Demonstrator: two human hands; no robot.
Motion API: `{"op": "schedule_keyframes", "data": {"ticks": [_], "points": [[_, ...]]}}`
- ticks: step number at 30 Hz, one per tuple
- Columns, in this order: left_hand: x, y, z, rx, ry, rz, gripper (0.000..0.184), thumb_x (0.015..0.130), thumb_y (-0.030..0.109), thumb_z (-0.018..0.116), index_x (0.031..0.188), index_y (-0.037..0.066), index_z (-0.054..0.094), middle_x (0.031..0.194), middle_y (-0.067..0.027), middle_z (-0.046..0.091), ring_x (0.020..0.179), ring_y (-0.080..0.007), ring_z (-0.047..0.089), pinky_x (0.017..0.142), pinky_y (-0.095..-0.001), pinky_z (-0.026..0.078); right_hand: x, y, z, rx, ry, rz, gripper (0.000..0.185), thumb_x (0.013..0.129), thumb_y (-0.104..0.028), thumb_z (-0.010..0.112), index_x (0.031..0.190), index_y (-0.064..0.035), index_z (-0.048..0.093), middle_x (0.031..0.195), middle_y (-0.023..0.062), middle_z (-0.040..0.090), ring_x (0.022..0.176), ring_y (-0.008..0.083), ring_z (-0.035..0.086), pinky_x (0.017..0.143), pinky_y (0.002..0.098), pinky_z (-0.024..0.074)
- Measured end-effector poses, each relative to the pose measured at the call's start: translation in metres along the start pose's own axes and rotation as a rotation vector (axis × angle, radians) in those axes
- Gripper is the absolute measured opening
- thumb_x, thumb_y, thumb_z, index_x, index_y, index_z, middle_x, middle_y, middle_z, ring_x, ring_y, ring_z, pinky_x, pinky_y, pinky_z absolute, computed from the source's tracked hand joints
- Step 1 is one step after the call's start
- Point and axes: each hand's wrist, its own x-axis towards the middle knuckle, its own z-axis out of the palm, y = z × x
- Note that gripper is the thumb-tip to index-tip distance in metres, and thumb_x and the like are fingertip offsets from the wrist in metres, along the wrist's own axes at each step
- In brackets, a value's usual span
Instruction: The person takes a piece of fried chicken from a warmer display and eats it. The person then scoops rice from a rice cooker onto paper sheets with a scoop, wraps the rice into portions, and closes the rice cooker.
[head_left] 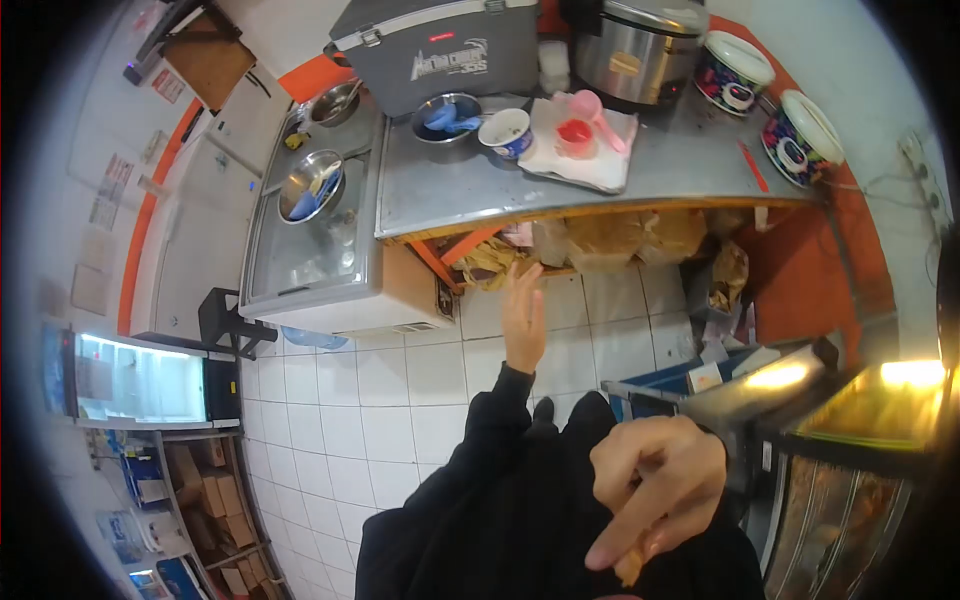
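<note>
My left hand [524,315] reaches forward over the tiled floor, below the metal counter's front edge. Its fingers are stretched out and hold nothing. Close in front of my body, my right hand [662,485] is curled, with its fingers pinched on a small golden-brown piece [630,568]. Fingers cover most of that piece, so its exact kind is unclear. On the counter [440,195] ahead are a metal bowl [440,118] with blue utensils, a paper cup [506,133], and a white cloth [600,172] bearing a pink scoop [598,118] and a small red container [575,138].
A grey cooler box [440,60], a steel rice cooker [640,58] and two lidded tubs [735,75] line the back. Another metal bowl [311,187] stands on the chest freezer [310,240] at left. A lit glass display case [870,410] stands close on the right.
</note>
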Motion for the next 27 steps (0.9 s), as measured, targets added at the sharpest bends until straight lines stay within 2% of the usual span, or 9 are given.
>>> {"op": "schedule_keyframes", "data": {"ticks": [8, 11, 16, 19, 22, 23, 24, 26, 27], "points": [[0.103, -0.113, 0.031, -0.326, 0.093, -0.415, 0.022, 0.088, 0.015, 0.040, 0.101, 0.001, 0.050, 0.091, -0.0091, 0.058, 0.082, -0.0136, 0.055, 0.074, -0.0246, 0.041, 0.078, 0.061, -0.128, -0.104, 0.081, -0.435, 0.011, 0.073, -0.006, 0.065, 0.078, 0.0042, 0.064, 0.075, 0.0063, 0.044, 0.048, 0.0080, 0.041, 0.039, 0.0172, 0.0279], [0.160, -0.166, 0.063, -0.566, 0.044, -0.747, 0.035, 0.085, 0.028, 0.047, 0.109, 0.004, 0.042, 0.084, -0.0093, 0.053, 0.068, -0.0137, 0.055, 0.050, -0.0230, 0.045, 0.109, 0.062, -0.211, 0.177, -0.070, -0.233, 0.014, 0.070, -0.008, 0.068, 0.079, 0.0024, 0.065, 0.077, 0.0070, 0.044, 0.049, 0.0072, 0.040, 0.039, 0.0170, 0.0276], [0.262, -0.221, 0.122, -0.511, 0.136, -1.209, 0.066, 0.078, 0.049, 0.049, 0.120, 0.007, 0.019, 0.070, -0.0093, 0.047, 0.051, -0.0183, 0.054, 0.037, -0.0270, 0.043, 0.158, 0.073, -0.316, 0.349, -0.113, -0.073, 0.013, 0.069, -0.008, 0.068, 0.078, 0.0003, 0.065, 0.077, 0.0091, 0.045, 0.054, 0.0106, 0.042, 0.043, 0.0204, 0.0314], [0.282, -0.248, 0.138, -0.561, 0.215, -1.183, 0.054, 0.080, 0.041, 0.051, 0.110, 0.007, 0.022, 0.059, -0.0105, 0.050, 0.040, -0.0176, 0.052, 0.032, -0.0280, 0.043, 0.171, 0.084, -0.364, 0.286, -0.017, 0.000, 0.013, 0.068, -0.003, 0.066, 0.081, -0.0006, 0.064, 0.076, 0.0071, 0.045, 0.054, 0.0110, 0.041, 0.044, 0.0209, 0.0305], [0.285, -0.249, 0.139, -0.447, 0.269, -1.082, 0.023, 0.079, 0.009, 0.042, 0.098, 0.002, 0.032, 0.059, -0.0162, 0.054, 0.040, -0.0215, 0.055, 0.034, -0.0289, 0.046, 0.168, 0.113, -0.402, -0.195, 0.352, 0.223, 0.007, 0.070, 0.001, 0.058, 0.077, -0.0011, 0.061, 0.074, 0.0076, 0.049, 0.061, 0.0108, 0.044, 0.050, 0.0197, 0.0319], [0.271, -0.262, 0.141, -0.490, 0.297, -0.991, 0.024, 0.079, 0.009, 0.043, 0.100, 0.000, 0.035, 0.062, -0.0174, 0.055, 0.043, -0.0224, 0.057, 0.038, -0.0300, 0.048, 0.163, 0.140, -0.426, -0.407, 0.363, 0.219, 0.012, 0.076, -0.010, 0.053, 0.072, 0.0007, 0.053, 0.068, 0.0041, 0.041, 0.054, 0.0100, 0.037, 0.049, 0.0194, 0.0283], [0.266, -0.258, 0.136, -0.542, 0.324, -0.991, 0.028, 0.079, 0.009, 0.042, 0.104, -0.001, 0.038, 0.067, -0.0185, 0.057, 0.046, -0.0232, 0.059, 0.041, -0.0306, 0.050, 0.160, 0.157, -0.438, -0.403, 0.551, 0.457, 0.012, 0.076, -0.012, 0.055, 0.080, -0.0003, 0.054, 0.067, 0.0028, 0.042, 0.055, 0.0094, 0.036, 0.051, 0.0180, 0.0268], [0.238, -0.266, 0.125, -0.105, 0.189, -0.839, 0.031, 0.079, 0.009, 0.041, 0.108, -0.001, 0.037, 0.073, -0.0188, 0.057, 0.050, -0.0239, 0.060, 0.043, -0.0313, 0.051, 0.131, 0.197, -0.480, -0.407, 0.691, 0.724, 0.022, 0.077, -0.013, 0.055, 0.094, -0.0001, 0.053, 0.076, 0.0050, 0.047, 0.063, 0.0141, 0.043, 0.058, 0.0231, 0.0350], [0.243, -0.242, 0.107, -0.160, 0.177, -0.937, 0.032, 0.079, 0.008, 0.041, 0.109, -0.001, 0.037, 0.075, -0.0199, 0.057, 0.051, -0.0240, 0.060, 0.044, -0.0313, 0.051, 0.100, 0.222, -0.504, -0.736, 0.592, 0.763, 0.026, 0.076, -0.013, 0.056, 0.097, 0.0010, 0.051, 0.087, 0.0091, 0.049, 0.072, 0.0169, 0.047, 0.068, 0.0247, 0.0368]]}}
